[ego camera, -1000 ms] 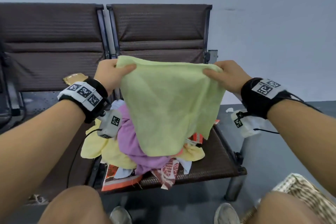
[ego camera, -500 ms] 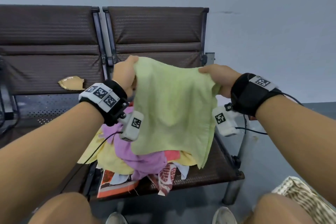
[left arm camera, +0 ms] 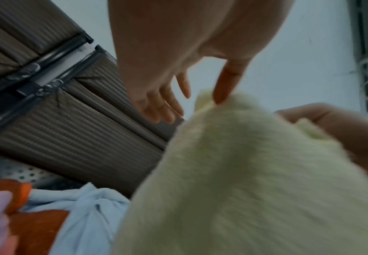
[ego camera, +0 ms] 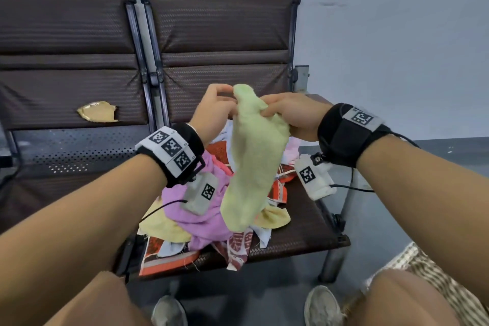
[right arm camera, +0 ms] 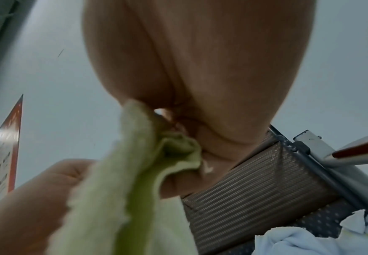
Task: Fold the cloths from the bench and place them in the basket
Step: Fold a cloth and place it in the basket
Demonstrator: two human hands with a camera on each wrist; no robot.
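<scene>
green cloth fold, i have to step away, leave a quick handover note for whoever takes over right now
Right hand grips the green cloth at its top, corners brought together, so it hangs doubled over the pile.
Left hand is open, thumb only touching the cloth's top edge.
Pile of cloths lies unfolded on the bench.
Basket sits on the floor at lower right; its contents are not visible.
Done: first fold started. Left: finish it, basket it, then the pile.
</scene>
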